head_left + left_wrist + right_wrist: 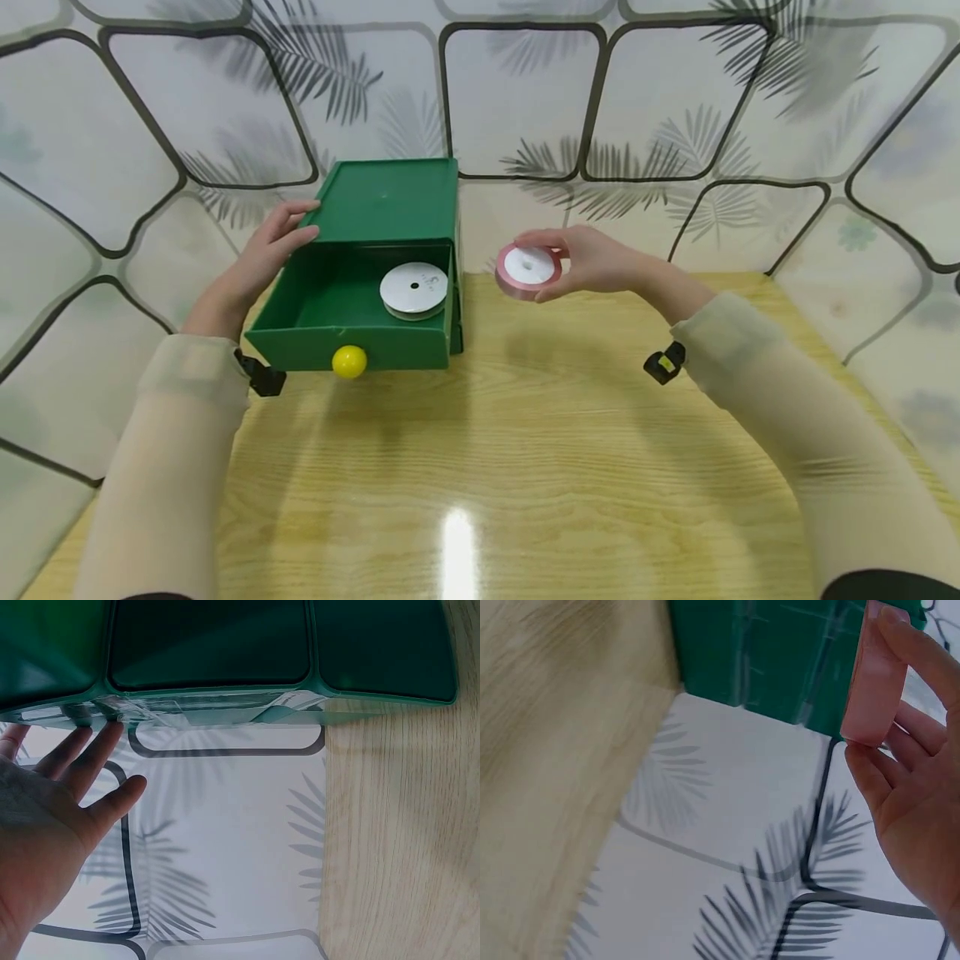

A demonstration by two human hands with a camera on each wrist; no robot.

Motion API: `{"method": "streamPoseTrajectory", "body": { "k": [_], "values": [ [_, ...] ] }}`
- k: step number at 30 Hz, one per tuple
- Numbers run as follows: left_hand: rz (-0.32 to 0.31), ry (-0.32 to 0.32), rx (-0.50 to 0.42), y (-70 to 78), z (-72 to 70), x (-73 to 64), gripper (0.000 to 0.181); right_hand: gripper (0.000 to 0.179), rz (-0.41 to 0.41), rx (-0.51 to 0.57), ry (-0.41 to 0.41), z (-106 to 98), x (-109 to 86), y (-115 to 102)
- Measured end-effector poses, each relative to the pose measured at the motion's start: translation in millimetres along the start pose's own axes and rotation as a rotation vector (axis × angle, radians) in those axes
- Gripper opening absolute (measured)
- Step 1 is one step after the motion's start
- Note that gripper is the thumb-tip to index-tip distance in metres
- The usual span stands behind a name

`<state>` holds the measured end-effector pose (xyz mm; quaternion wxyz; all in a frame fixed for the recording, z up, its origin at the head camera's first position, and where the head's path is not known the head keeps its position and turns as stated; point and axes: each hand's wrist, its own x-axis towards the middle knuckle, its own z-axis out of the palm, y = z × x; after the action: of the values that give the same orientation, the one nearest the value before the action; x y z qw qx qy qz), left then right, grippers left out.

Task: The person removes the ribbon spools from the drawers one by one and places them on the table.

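A green box (pixel 390 200) stands at the back left with its drawer (pixel 300 346) pulled out, a yellow knob (pixel 349 362) on the drawer's front. Inside the drawer, toward its right side, lies a white ribbon spool (pixel 415 288). My left hand (pixel 262 254) touches the box's upper left side; in the left wrist view its extended fingers (pixel 94 761) meet the green side. Right of the box, above the table, my right hand (pixel 588 260) pinches a pink ribbon spool (pixel 517 287) between thumb and fingers. The right wrist view shows the pink ribbon (pixel 877 682) edge-on.
The wooden table (pixel 540 458) extends in front of the box and to its right. A pale wall covering (pixel 517 100) with dark outlines and leaf prints rises behind and at both sides, close to the back of the box.
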<state>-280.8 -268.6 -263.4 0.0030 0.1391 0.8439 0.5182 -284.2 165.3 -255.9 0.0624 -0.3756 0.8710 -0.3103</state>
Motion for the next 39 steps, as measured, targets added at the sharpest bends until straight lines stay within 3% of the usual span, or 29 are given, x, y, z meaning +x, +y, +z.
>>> {"method": "streamPoseTrajectory", "body": {
  "k": [18,26,39],
  "values": [
    [0.015,0.002,-0.006,0.7,0.3,-0.3,0.051,0.075,0.158,-0.007,-0.009,48,4.3,67],
    [0.028,0.011,-0.007,-1.2,1.1,-0.2,0.05,0.07,0.146,-0.026,-0.008,72,-0.3,85],
    [0.017,0.015,-0.017,-2.7,0.1,-0.4,0.049,0.07,0.234,-0.012,-0.025,92,-3.5,104]
  ]
}}
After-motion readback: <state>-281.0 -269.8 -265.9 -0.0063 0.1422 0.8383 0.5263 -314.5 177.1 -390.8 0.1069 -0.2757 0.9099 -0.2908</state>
